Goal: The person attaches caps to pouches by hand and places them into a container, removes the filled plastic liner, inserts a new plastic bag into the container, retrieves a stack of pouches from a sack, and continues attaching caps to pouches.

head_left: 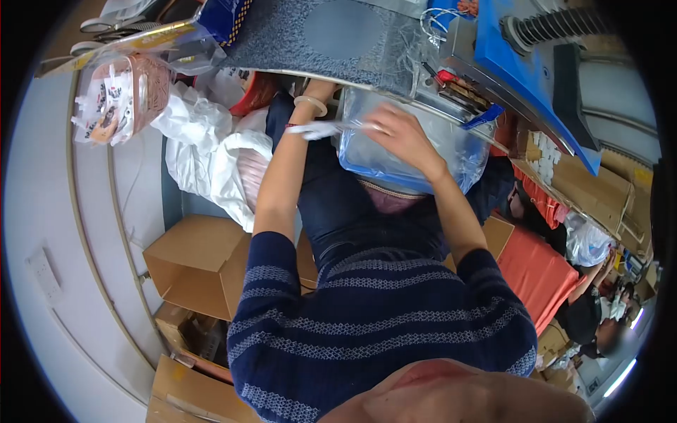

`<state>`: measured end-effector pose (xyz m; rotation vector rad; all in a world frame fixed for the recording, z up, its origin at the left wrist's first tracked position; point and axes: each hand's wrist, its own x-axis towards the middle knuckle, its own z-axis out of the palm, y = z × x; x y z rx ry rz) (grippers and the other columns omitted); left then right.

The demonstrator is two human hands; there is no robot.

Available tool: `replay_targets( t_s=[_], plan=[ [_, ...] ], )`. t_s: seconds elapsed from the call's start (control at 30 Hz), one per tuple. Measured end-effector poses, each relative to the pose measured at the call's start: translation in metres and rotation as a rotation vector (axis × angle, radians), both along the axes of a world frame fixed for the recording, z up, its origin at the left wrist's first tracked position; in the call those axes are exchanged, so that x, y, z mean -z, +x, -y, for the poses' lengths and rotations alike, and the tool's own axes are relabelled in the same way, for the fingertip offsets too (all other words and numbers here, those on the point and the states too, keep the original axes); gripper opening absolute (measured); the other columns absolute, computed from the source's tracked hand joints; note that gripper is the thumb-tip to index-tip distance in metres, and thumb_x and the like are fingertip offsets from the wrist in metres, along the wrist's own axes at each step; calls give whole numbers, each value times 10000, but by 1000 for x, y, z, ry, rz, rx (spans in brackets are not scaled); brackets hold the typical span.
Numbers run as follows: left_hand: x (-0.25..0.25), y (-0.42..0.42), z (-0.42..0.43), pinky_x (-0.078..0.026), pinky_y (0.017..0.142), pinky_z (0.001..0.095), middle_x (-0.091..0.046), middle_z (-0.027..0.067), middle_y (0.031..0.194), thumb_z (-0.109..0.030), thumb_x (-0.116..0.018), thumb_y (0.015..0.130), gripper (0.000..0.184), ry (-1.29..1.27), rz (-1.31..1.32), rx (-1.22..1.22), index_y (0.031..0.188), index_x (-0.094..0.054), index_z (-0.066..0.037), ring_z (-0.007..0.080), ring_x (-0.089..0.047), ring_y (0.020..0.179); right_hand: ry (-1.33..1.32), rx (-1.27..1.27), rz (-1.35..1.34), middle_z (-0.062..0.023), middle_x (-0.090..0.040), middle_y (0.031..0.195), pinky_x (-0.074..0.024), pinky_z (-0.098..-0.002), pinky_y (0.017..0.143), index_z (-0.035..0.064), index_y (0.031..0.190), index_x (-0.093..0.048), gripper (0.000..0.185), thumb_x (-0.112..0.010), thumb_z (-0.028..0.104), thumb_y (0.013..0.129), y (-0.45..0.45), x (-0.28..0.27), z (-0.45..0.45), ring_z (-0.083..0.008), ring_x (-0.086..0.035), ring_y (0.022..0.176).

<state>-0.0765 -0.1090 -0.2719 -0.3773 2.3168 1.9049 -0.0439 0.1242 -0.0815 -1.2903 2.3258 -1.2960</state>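
My right hand (403,135) is over a tub lined with clear plastic (462,151), its fingers closed on one end of a thin white strip (324,130). The strip is smeared by motion, so its kind is unclear; it stretches across to my left wrist. My left hand (321,89), below a pale bangle, reaches to the table's front edge. That edge hides its fingers. Beside my left forearm hangs a large white plastic bag (204,144) with pinkish contents.
A worktable with a grey mat (275,42) spans the top, with a blue machine (522,77) at its right. A pink basket (151,88) and scissors (116,27) are at left. Cardboard boxes (197,257) stand beside me. Another person (589,317) is at far right.
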Motion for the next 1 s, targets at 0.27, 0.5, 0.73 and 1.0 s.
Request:
replay_targets(
  t_s=[0.27, 0.5, 0.73, 1.0],
  plan=[
    [-11, 8, -42, -465, 977, 367, -669, 194, 1159, -173, -644, 830, 345, -186, -241, -139, 1138, -665, -22, 340, -613, 1117, 884, 423, 720, -117, -696, 780, -500, -338, 580, 1, 930, -702, 335, -676, 304, 789, -81, 305, -198, -186, -669, 691],
    [-39, 20, -54, -467, 962, 400, -648, 213, 1172, -225, -701, 798, 438, -1, -219, -270, 1170, -637, -2, 360, -610, 1094, 764, 253, 605, -247, -684, 952, -522, -417, 810, -84, 1073, -574, 654, -768, 435, 727, -71, 400, -126, -387, -670, 914],
    [-84, 144, -6, -503, 862, 376, -663, 124, 1056, -61, -652, 871, 223, -458, -651, -760, 1093, -664, -50, 314, -629, 975, 841, 349, -315, -280, -540, 1277, -341, -465, 1069, -103, 1297, -462, 650, -660, 340, 865, -17, 217, -117, -396, -484, 1227],
    [211, 257, 82, -502, 858, 411, -666, 203, 1059, -148, -541, 920, 289, -177, 315, -1334, 1180, -593, -33, 350, -645, 961, 685, 440, 1, -226, -574, 1246, -503, -406, 876, -41, 1261, -550, 423, -620, 208, 927, 6, 144, -123, -325, -629, 1014]
  ],
)
